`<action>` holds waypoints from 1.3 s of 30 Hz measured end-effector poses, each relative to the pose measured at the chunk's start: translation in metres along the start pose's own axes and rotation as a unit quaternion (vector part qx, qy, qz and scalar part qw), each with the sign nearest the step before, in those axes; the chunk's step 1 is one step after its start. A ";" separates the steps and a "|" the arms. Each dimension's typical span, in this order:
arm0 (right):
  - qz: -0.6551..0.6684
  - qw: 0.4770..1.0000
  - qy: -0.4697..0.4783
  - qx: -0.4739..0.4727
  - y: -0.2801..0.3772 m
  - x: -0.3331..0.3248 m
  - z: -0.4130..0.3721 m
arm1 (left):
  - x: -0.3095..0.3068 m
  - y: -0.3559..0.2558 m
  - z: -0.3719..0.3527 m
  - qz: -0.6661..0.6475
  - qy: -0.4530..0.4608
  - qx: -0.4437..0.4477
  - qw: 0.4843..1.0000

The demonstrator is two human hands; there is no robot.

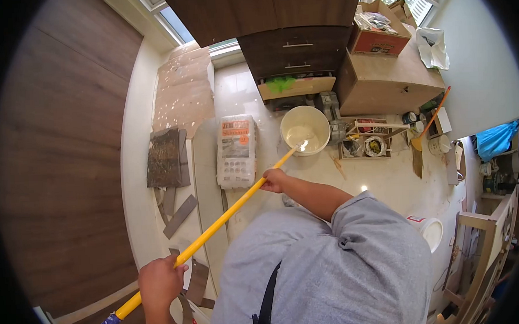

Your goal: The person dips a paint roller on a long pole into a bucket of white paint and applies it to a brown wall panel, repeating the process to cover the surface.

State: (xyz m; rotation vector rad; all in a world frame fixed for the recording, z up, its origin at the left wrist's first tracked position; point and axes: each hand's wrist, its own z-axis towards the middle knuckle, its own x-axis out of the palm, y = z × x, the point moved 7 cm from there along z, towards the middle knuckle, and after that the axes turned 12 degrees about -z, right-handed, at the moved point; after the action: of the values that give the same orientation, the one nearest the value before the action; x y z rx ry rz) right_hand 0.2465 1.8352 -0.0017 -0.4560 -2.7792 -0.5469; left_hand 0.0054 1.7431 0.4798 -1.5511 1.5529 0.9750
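A long yellow pole (pixel 224 217) runs slantwise across the view, its blue-capped end at the lower left. My left hand (pixel 160 280) is wrapped around it near that end. Farther up, my right hand (pixel 273 180) grips the same pole. The pole's far end reaches over the rim into a cream-coloured bucket (pixel 305 127) standing on the floor. Something pale and shiny lies inside the bucket; whatever is fixed to the pole's tip cannot be made out. Left of the bucket lies a plastic-wrapped printed bag (pixel 236 151), close to my right hand.
A wooden tool tray (pixel 364 155) sits right of the bucket, beneath a wooden box (pixel 383 81). Dark drawers (pixel 297 59) stand behind, one pulled out. A broom (pixel 417 158) leans at the right. Brown tiles (pixel 165 158) lie at the left, and a white pail (pixel 432 234) stands beside me.
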 end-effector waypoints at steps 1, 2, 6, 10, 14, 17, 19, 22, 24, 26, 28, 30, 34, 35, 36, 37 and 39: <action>-0.010 1.000 -0.003 0.005 0.003 0.001 0.004 | -0.007 -0.001 0.001 -0.002 -0.008 0.004 1.000; -0.001 1.000 0.014 0.002 0.003 0.003 0.007 | -0.017 0.002 -0.002 -0.004 -0.014 0.008 1.000; 0.040 0.999 0.030 -0.007 0.016 0.000 -0.011 | -0.031 0.001 0.002 -0.009 0.024 -0.013 1.000; 0.077 0.996 0.024 0.026 0.012 -0.011 0.001 | -0.013 -0.009 0.007 -0.018 -0.015 -0.016 1.000; 0.092 0.996 0.002 0.016 0.009 -0.001 0.012 | -0.022 -0.001 -0.002 -0.027 -0.002 -0.032 0.999; 0.089 0.996 0.014 0.011 0.010 -0.005 0.003 | -0.017 0.005 -0.003 -0.031 0.003 -0.031 0.999; 0.102 0.994 0.008 0.034 0.009 -0.013 0.009 | -0.005 0.007 -0.003 -0.035 -0.003 -0.023 0.999; 0.093 0.995 -0.023 0.033 0.004 -0.010 0.012 | 0.010 0.013 -0.006 -0.045 -0.018 -0.007 0.999; 0.094 0.995 -0.001 0.021 -0.002 0.003 0.002 | 0.016 0.038 -0.014 -0.055 -0.024 -0.003 0.998; 0.083 0.996 0.025 0.020 -0.013 0.021 -0.014 | 0.005 0.070 -0.035 -0.103 -0.021 -0.036 0.994; 0.059 0.996 0.054 0.035 -0.030 0.038 -0.030 | 0.002 0.108 -0.059 -0.161 -0.006 -0.089 0.983; 0.031 0.996 0.073 0.036 -0.044 0.046 -0.044 | 0.012 0.144 -0.081 -0.226 0.015 -0.163 0.960; -0.002 0.999 0.031 0.033 -0.054 0.040 -0.027 | 0.050 0.151 -0.074 -0.180 0.006 -0.107 0.978; -0.011 1.000 0.009 0.024 -0.057 0.036 -0.016 | 0.060 0.142 -0.067 -0.165 -0.006 -0.100 0.981; -0.021 1.000 -0.014 0.015 -0.055 0.035 -0.014 | 0.065 0.139 -0.066 -0.150 -0.018 -0.093 0.984; -0.031 0.999 -0.036 0.005 -0.056 0.035 -0.013 | 0.067 0.147 -0.073 -0.162 -0.017 -0.102 0.981; -0.025 1.000 -0.003 0.008 -0.067 0.050 -0.025 | 0.063 0.163 -0.090 -0.187 -0.016 -0.122 0.975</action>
State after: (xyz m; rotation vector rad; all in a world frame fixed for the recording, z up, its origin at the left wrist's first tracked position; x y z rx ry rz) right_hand 0.1827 1.7788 0.0150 -0.3867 -2.8056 -0.5336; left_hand -0.1563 1.6324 0.4678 -1.9036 1.0909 0.9915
